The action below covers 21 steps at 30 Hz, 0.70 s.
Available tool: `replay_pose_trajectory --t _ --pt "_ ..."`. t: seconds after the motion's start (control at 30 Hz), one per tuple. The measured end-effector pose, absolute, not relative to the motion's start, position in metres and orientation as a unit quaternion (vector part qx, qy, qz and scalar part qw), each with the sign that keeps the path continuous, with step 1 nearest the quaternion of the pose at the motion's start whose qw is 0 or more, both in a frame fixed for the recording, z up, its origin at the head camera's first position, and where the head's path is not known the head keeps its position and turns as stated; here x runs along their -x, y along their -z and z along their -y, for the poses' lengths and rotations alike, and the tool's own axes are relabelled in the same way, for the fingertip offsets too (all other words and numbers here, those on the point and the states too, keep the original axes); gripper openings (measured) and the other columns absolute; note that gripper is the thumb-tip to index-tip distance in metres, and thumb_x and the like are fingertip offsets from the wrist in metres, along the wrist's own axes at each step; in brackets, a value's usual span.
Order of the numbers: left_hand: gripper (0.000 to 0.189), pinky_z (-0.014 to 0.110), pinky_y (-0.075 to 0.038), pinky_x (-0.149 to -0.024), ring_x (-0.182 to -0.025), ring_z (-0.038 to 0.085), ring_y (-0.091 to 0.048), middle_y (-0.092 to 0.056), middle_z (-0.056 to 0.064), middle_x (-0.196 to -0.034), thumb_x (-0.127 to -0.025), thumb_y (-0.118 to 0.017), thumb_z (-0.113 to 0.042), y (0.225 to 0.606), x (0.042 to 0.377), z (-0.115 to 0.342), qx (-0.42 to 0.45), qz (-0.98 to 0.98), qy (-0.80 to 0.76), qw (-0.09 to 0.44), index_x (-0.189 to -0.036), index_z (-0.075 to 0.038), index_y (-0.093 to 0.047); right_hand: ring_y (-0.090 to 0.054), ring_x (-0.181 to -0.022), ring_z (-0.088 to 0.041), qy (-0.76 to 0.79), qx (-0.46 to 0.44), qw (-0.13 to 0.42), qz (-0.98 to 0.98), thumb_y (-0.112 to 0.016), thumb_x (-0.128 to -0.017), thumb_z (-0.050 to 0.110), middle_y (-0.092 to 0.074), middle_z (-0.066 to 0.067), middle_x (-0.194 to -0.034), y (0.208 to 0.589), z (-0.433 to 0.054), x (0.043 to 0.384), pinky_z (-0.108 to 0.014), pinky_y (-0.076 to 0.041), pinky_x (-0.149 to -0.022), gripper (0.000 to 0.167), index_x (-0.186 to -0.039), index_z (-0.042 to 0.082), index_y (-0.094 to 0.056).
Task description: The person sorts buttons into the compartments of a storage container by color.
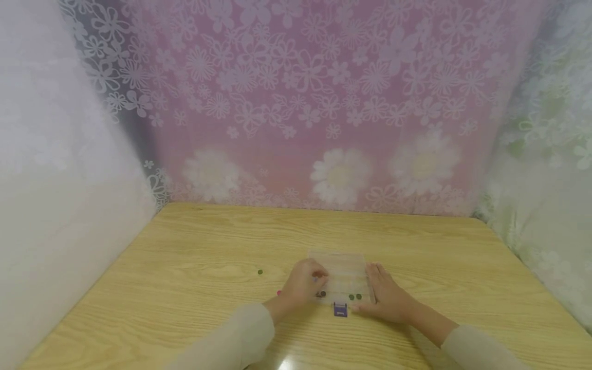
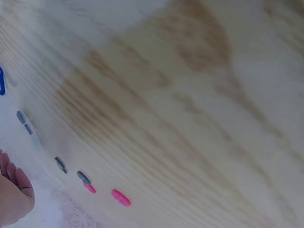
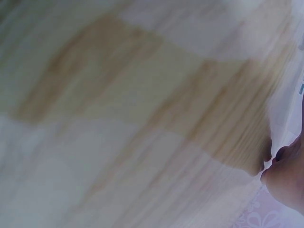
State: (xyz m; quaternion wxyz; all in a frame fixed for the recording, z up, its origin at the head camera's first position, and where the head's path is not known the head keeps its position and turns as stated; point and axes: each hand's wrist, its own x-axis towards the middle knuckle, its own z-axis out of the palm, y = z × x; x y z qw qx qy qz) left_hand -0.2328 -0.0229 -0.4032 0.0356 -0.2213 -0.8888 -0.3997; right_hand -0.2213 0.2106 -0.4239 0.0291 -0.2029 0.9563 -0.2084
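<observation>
A clear plastic box [image 1: 339, 257] lies between both hands, with a small purple latch-like piece [image 1: 340, 310] at its front edge. My left hand [image 1: 301, 282] reaches over the box's left side, thumb and fingers bent close together. A small bluish spot shows by these fingertips; I cannot tell whether they pinch it. Below them sit dark round pieces [image 1: 322, 294]. Along the right wall my right hand [image 1: 388, 298] rests with straight fingers, its thumb stretched toward the front edge. Near that thumb are two dark green round pieces [image 1: 355, 297].
One dark green round piece [image 1: 260, 272] lies on the wooden table [image 1: 208, 241], left of the box. A pink piece [image 2: 121, 197] is beside the left wrist, partly hidden in the head view. Flowered curtains [image 1: 324, 103] surround the table at the back and sides.
</observation>
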Motion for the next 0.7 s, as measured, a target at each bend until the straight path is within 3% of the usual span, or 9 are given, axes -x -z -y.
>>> replay_pose_trajectory --t 0.2,0.43,0.7 --pt "0.013 0.028 -0.049 -0.082 -0.091 0.017 -0.058 -0.065 0.005 -0.095 -0.087 -0.061 -0.01 0.404 0.237 0.033 0.214 0.888 0.406 0.039 -0.096 -0.003 -0.068 -0.009 -0.136 -0.052 0.212 0.198 0.033 -0.956 -0.062 -0.076 0.061 -0.012 -0.036 -0.147 0.424 -0.211 0.221 -0.065 -0.018 -0.106 0.111 -0.142 -0.013 -0.012" --pt "0.011 0.029 -0.049 -0.079 -0.087 0.018 -0.059 -0.066 0.007 -0.091 -0.086 -0.063 -0.009 0.405 0.241 0.045 0.239 0.885 0.392 0.082 -0.092 -0.001 -0.069 -0.008 -0.136 -0.052 0.211 0.208 0.032 -0.954 -0.062 -0.077 0.061 -0.011 -0.035 -0.148 0.427 -0.212 0.222 -0.064 -0.016 -0.107 0.11 -0.142 -0.013 -0.011" --pt "0.011 0.031 -0.051 -0.079 -0.089 0.02 -0.059 -0.064 0.007 -0.092 -0.086 -0.063 -0.009 0.405 0.239 0.059 0.228 0.888 0.391 0.082 -0.092 -0.001 -0.068 -0.006 -0.136 -0.052 0.218 0.21 0.04 -0.952 -0.062 -0.078 0.059 -0.009 -0.035 -0.148 0.427 -0.213 0.223 -0.064 -0.014 -0.107 0.11 -0.142 -0.013 -0.009"
